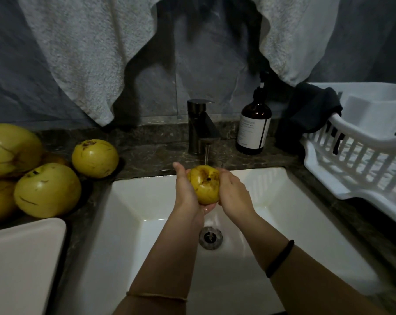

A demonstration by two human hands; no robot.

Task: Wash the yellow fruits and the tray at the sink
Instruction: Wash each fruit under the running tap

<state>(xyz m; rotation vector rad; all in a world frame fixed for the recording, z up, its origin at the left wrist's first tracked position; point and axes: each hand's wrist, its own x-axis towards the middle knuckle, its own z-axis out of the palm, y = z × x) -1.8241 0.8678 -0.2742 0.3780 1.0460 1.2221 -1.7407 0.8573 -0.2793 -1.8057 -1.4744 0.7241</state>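
- Both hands are clamped on one yellow fruit (205, 184) above the white sink (295, 223), right under the thin stream from the tap (200, 126).
- The left hand (185, 189) cups the fruit from its 9 o'clock side and underneath, thumb raised toward 11 o'clock; the right hand (232, 192) presses on the 3 o'clock side, with its fingers wrapped round the far face.
- The fruit sits between the two palms, touching both, its stalk pit turned up toward the camera and brown marks showing near 12 o'clock.
- To do this step well, I would judge it best to keep turning the fruit in the palms so that the water reaches every side, rubbing the brown marks and the stalk pit with a thumb.
- A wet, round fruit will likely be slippery, so the lower hand should stay beneath it, over the basin and above the drain (210, 237).
- Other yellow fruits (95, 158) wait on the dark counter (151, 155) at 9 o'clock from the hands, well apart from them, seemingly unwashed.
- A white tray (21, 258) lies at 8 o'clock, beside the sink.
- A white drying rack (363, 155) stands at 2 o'clock, a likely place for clean fruit; a brown soap bottle (254, 128) stands just right of the tap.
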